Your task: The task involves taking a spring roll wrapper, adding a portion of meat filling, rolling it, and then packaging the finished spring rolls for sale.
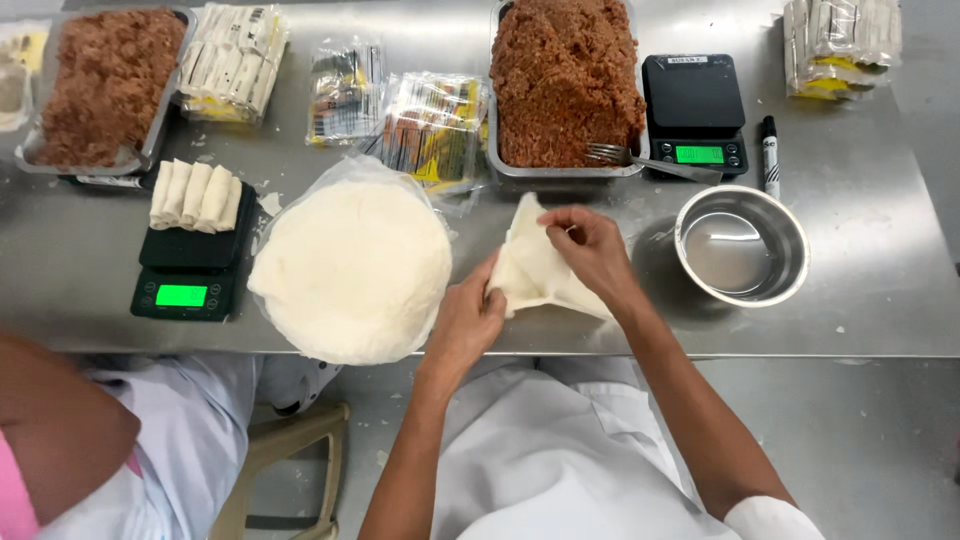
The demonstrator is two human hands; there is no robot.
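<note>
Right now both hands are working one thin pale wrapper sheet (pixel 535 268), lifted off the counter (pixel 880 280) just right of the round wrapper stack (pixel 350 270). The left hand (pixel 468 322) is pinching its lower edge in a closed grip; the right hand (pixel 592 248) is pinching the upper fold. Pulling the two grips apart too hard could be tearing so thin a sheet, or creasing it against itself.

On the tabletop (pixel 880 290), a wrapper stack (pixel 352 270) lies left of the folded wrapper (pixel 535 265); a bowl (pixel 742 245) sits right, a tray (pixel 565 85), seemingly of filling, behind.
</note>
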